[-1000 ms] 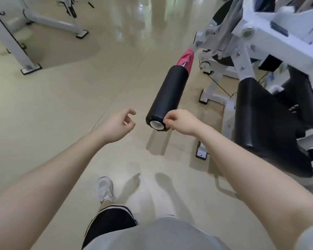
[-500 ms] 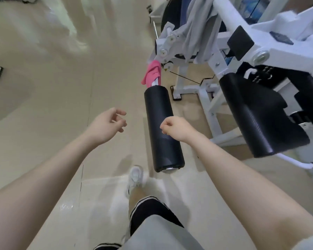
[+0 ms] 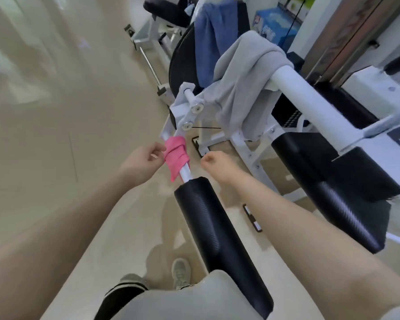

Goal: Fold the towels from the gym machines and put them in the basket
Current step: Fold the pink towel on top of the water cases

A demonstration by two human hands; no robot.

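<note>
1. Left fingers [image 3: 157,151] curl loosely at the edge of the pink towel [image 3: 176,155], touching or nearly so; no firm hold shows.
2. Right hand [image 3: 214,161] is a closed, empty fist just beside the towel.
3. The towel is wound round the white bar [image 3: 185,172] above the black roller [image 3: 219,241], its long axis along the bar, loose end toward the roller.
4. Step: fetching a towel. Next: unwind it.

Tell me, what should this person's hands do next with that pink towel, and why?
Probably pinch the loose edge of the pink towel with the left hand and begin unwinding it. The towel is wrapped around the white bar above the black pad, the left fingers are right at its edge, and the right hand is a closed fist beside it, holding nothing.
</note>
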